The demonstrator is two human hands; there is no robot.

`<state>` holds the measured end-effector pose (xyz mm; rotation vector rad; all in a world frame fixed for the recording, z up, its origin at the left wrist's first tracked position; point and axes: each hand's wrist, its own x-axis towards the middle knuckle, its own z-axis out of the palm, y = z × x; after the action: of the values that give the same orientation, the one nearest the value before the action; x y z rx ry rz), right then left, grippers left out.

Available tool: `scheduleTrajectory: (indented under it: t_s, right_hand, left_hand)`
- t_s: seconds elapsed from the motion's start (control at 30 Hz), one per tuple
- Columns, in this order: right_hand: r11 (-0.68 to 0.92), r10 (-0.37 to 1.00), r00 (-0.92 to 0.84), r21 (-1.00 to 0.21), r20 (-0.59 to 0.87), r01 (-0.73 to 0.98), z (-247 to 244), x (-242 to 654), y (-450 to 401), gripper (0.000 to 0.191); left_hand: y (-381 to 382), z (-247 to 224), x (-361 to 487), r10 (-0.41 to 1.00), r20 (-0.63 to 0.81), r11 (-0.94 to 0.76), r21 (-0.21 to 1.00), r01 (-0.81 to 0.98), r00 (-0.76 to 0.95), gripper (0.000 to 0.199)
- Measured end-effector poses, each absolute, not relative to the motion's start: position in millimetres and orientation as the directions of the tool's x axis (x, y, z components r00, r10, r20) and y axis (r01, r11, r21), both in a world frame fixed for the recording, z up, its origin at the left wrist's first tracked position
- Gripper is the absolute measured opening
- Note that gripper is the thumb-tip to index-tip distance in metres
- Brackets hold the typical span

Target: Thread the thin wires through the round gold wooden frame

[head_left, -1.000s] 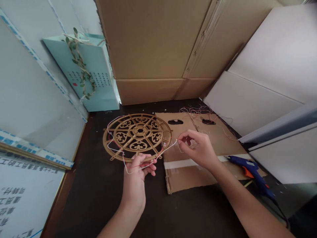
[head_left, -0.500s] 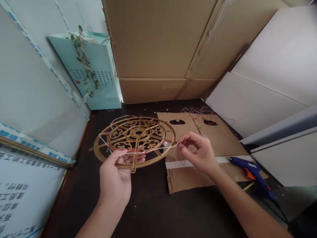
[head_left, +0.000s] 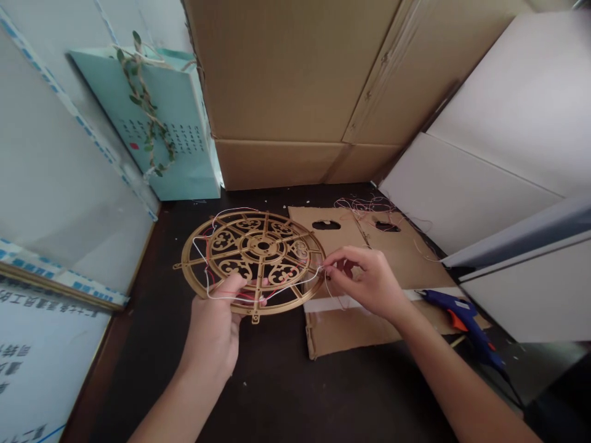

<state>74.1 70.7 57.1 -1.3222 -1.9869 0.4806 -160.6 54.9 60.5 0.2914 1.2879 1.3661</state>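
Observation:
A round gold openwork frame [head_left: 261,246] with spokes and scroll patterns is held up, tilted, over the dark table. My left hand [head_left: 215,329] grips its near left rim, thumb on top and fingers underneath. Thin white and red wires [head_left: 286,288] run around the frame's left and near side, between its rings. At the right rim my right hand [head_left: 364,277] pinches the white wire between thumb and fingertips, close to a spoke end. A loose loop of wire hangs below those fingertips.
A flattened cardboard sheet [head_left: 360,329] lies on the table to the right, with a blue glue gun [head_left: 466,320] across its edge. Tangled thin wires [head_left: 369,209] rest at its back. A turquoise paper bag [head_left: 184,166] and a large cardboard panel [head_left: 286,80] stand behind.
My right hand has drawn the wire in to the right rim. The frame has turned slightly and shows more of its face, and the wire's slack along the left has shifted.

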Motion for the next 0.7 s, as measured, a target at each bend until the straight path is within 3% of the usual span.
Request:
scheduleTrajectory:
  t_s: [0.3, 0.53, 0.7]
  right_hand:
    - [0.419, 0.908, -0.307, -0.620, 0.285, 0.663, 58.9, 77.6, 72.2, 0.013]
    - [0.419, 0.906, -0.343, -0.646, 0.249, 0.638, 52.1, 74.5, 72.0, 0.015]
    - [0.414, 0.904, -0.369, -0.653, 0.215, 0.634, 49.3, 71.2, 70.7, 0.018]
  left_hand:
    - [58.7, 59.9, -166.2, 0.812, -0.514, 0.307, 0.779, -0.547, -0.276, 0.008]
    - [60.0, 64.9, -164.1, 0.805, -0.529, 0.228, 0.694, -0.683, -0.269, 0.007]
    - [56.5, 60.3, -164.6, 0.797, -0.577, 0.269, 0.602, -0.752, -0.177, 0.025]
